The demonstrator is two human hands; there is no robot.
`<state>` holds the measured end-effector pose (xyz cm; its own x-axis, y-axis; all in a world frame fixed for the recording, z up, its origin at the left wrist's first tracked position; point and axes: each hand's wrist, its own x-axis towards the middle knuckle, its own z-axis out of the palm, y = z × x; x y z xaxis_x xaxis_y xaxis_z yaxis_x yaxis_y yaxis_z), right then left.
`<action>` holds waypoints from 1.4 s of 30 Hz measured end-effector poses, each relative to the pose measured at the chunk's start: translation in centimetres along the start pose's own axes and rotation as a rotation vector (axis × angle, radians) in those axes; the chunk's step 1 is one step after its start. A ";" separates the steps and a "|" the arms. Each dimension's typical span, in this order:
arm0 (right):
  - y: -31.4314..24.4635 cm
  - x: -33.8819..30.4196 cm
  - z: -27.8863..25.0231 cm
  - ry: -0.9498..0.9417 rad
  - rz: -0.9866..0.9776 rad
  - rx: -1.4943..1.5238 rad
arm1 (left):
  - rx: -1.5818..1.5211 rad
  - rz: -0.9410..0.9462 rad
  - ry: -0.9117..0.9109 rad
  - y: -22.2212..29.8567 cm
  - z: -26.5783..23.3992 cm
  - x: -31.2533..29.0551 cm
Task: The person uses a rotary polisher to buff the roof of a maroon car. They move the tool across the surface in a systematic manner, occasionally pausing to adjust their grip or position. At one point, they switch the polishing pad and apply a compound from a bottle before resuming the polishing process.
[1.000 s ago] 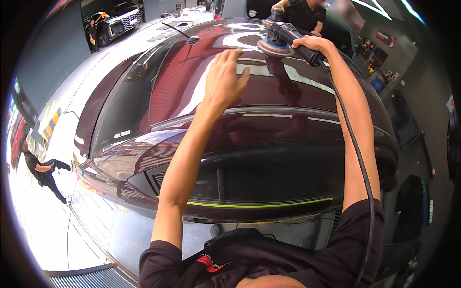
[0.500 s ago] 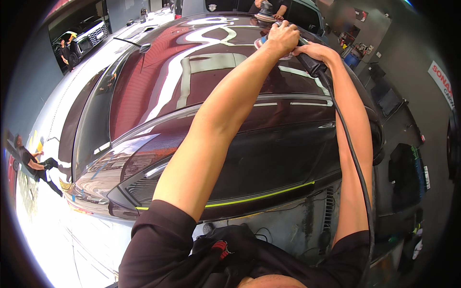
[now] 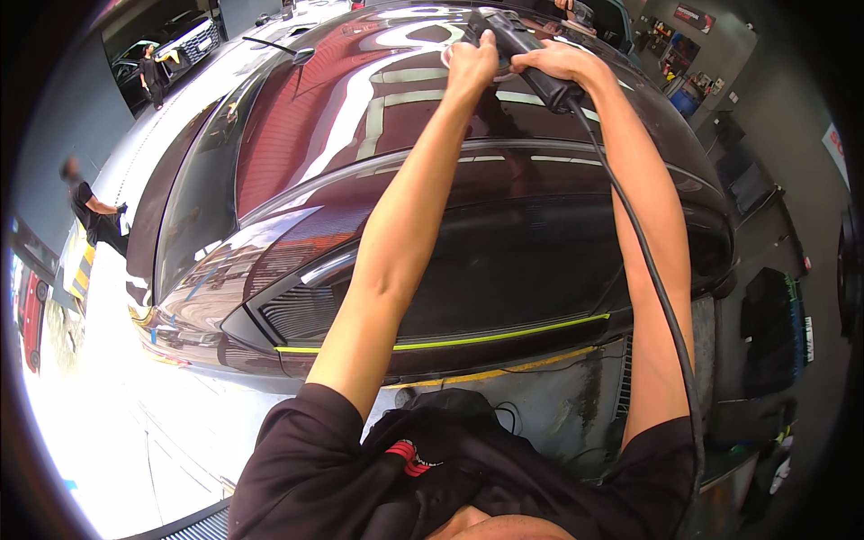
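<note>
Both arms stretch out over the glossy dark maroon roof of a car. A black corded polisher lies tilted across the roof, and its round pale pad shows only in part behind my left hand. That hand is closed around the tool's head end. My right hand grips the rear of the body, close to where the black cord leaves it. The cord runs back along my right forearm. Below my arms are the dark side window and a yellow-green strip of masking tape along its lower edge.
Beyond the roof, a co-worker's hand is near another polisher. One person walks at left; another stands by a parked dark car. A side mirror sticks out. Dark mats hang at right.
The polisher and both my hands have moved left, and the tool's body shows more now. My view has tilted, so the car appears higher. The person at left has changed stance.
</note>
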<state>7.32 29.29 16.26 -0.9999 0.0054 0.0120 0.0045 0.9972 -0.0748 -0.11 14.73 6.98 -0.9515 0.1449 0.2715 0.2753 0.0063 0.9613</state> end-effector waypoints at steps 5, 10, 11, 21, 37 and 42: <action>-10.1 -0.7 2.3 0.014 -0.097 0.135 | -0.619 -0.259 -0.145 -3.8 -8.8 -0.8; -20.0 -2.6 5.5 -0.062 -0.096 0.155 | -1.053 -0.121 -0.141 -6.0 -18.7 -1.9; -22.0 -2.8 6.0 -0.086 -0.130 0.171 | -1.017 -0.065 -0.057 -6.8 -20.8 -3.0; -32.5 -9.2 13.3 -0.006 -0.404 0.386 | -0.922 0.037 0.264 -8.7 -31.3 -17.1; -24.0 -30.6 30.2 -0.676 -0.953 0.930 | -1.319 0.558 0.125 -14.9 -27.3 -51.0; -10.5 -33.4 31.1 -0.891 -0.988 1.145 | -0.946 0.500 0.389 -15.1 -24.9 -60.4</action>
<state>40.28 16.29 -14.36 -0.3251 -0.9456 0.0097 -0.1726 0.0493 -0.9838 49.79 -18.71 -22.82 -0.7880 -0.3966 0.4710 0.5785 -0.7389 0.3456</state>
